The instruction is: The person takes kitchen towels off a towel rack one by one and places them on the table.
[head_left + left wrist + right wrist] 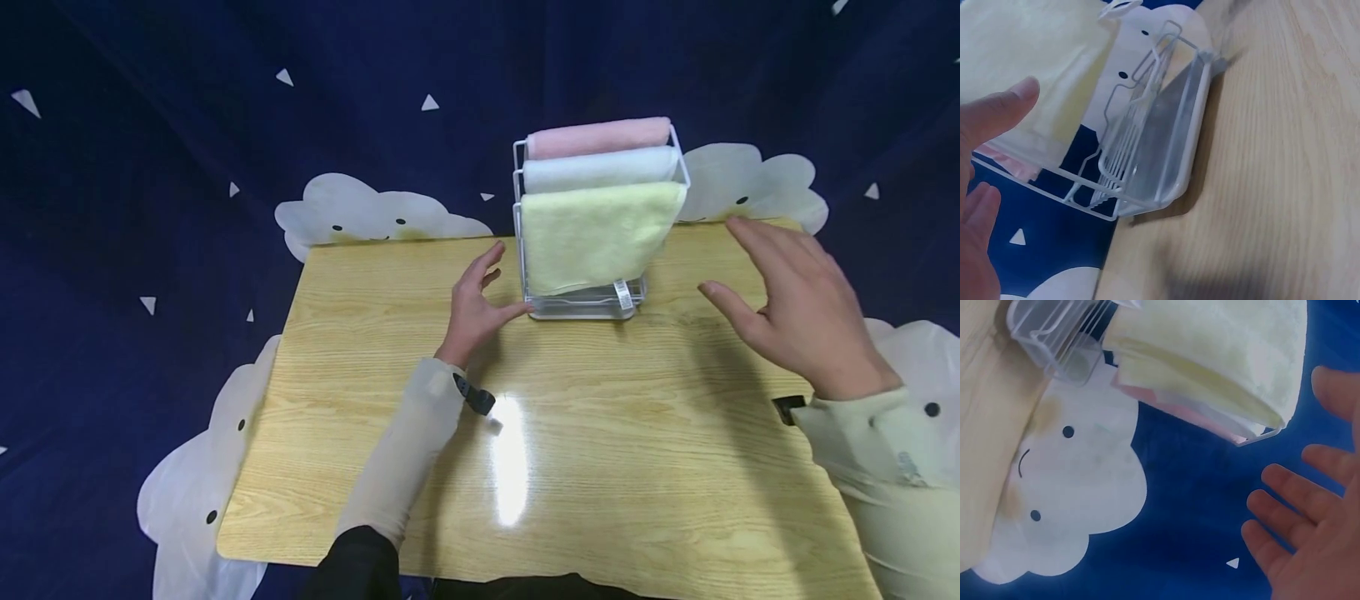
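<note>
A white wire rack [517, 242] with a shallow tray base [1175, 150] stands at the back of the wooden table. Over its bars hang a pink towel [600, 137], a pale blue towel [600, 170] and, at the front, a yellow towel [600, 237] with a white tag [623, 294]. My left hand [480, 308] is at the rack's left side, thumb and fingers spread, the thumb tip right at the base corner in the head view. To the right, apart from the rack, my right hand [802, 300] is held up with its fingers extended and thumb apart.
Wood-grained tabletop [360, 400] spreads in front of and beside the rack. Behind it hangs a dark blue cloth [375, 50] with white triangles and cloud shapes [360, 204]. A bright light reflection [510, 467] lies on the tabletop.
</note>
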Tool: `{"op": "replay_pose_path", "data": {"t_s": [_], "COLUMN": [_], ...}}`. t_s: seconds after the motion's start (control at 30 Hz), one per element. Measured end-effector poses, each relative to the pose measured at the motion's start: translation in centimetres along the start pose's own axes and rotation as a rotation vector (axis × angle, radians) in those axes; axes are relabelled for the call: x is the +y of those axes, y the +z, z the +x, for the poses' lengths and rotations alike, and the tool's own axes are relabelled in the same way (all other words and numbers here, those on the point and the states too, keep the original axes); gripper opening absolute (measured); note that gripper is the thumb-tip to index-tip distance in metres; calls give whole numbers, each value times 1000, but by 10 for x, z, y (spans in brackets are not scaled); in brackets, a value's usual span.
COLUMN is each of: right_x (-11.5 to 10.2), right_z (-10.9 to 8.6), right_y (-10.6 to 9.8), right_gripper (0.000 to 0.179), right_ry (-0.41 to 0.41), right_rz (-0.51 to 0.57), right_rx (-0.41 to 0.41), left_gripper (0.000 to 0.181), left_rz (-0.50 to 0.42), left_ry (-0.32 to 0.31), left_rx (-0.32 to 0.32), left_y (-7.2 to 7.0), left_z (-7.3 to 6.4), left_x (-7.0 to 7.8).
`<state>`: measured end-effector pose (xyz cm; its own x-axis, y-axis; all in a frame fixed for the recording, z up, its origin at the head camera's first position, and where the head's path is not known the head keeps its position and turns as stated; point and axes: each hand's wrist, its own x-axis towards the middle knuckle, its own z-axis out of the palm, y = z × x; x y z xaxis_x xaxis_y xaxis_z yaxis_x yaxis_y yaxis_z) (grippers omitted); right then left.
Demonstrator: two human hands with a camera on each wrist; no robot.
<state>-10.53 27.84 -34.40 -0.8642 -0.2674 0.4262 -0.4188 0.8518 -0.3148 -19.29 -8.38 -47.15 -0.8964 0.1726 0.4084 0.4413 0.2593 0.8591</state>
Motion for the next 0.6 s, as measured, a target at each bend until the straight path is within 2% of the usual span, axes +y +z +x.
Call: {"op": "replay_pose_path", "data": {"t_s": [0.2, 0.4, 0.6], "right_x": [-8, -14, -18], "right_z": [12, 21, 30], "right_y": [3, 6, 6], "right_gripper": [72, 71, 71], "right_ry": [-43, -57, -54], "right_rz": [32, 54, 65], "right_rx": [53, 68, 67], "left_gripper": [105, 100, 94], "left_rz": [-44, -100, -89], "left_ry": [-23, -24, -28], "left_rx": [20, 51, 49], "left_y": [11, 19, 24], "left_z": [-1, -4, -3], "left_x": [-10, -19, -26]}}
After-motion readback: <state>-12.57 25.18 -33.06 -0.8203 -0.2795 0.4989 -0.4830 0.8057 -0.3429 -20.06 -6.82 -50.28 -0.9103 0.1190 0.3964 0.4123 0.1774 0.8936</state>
